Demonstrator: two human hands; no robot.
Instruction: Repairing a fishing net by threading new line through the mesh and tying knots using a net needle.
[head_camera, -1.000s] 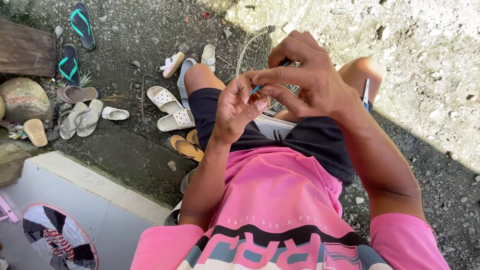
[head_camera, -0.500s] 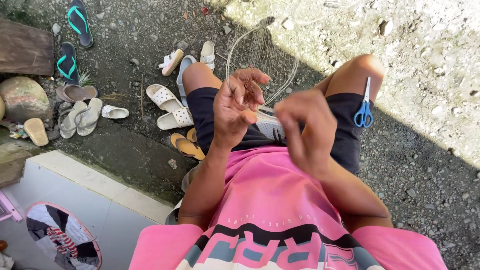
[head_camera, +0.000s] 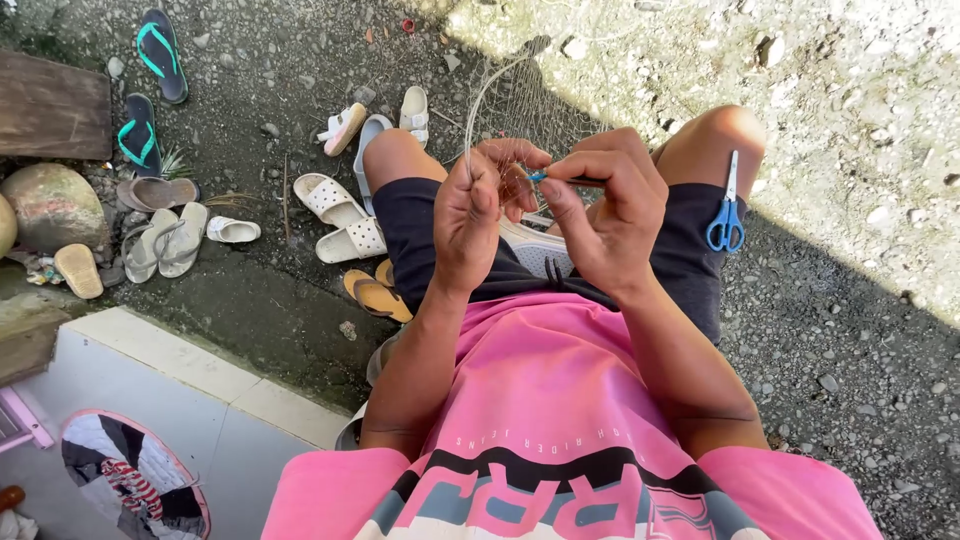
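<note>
Netting (head_camera: 520, 100) is pinched by left hand (head_camera: 475, 220); right hand (head_camera: 600, 205) pinches a blue needle (head_camera: 540, 176). Blue scissors (head_camera: 727, 210) rest on thigh at 3 o'clock; sandals (head_camera: 340, 215) at 9 o'clock on gravel ground (head_camera: 850, 100).

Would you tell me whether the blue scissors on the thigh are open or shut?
Shut: the scissors lie flat with blades together in one point, handles side by side.

A fine, thread-like net (head_camera: 520, 100) is pinched by both hands. Beside the right hand (head_camera: 605, 215), scissors (head_camera: 727, 205) with glossy blue plastic handles and metal blades are seen on matt cloth shorts (head_camera: 690, 250).
</note>
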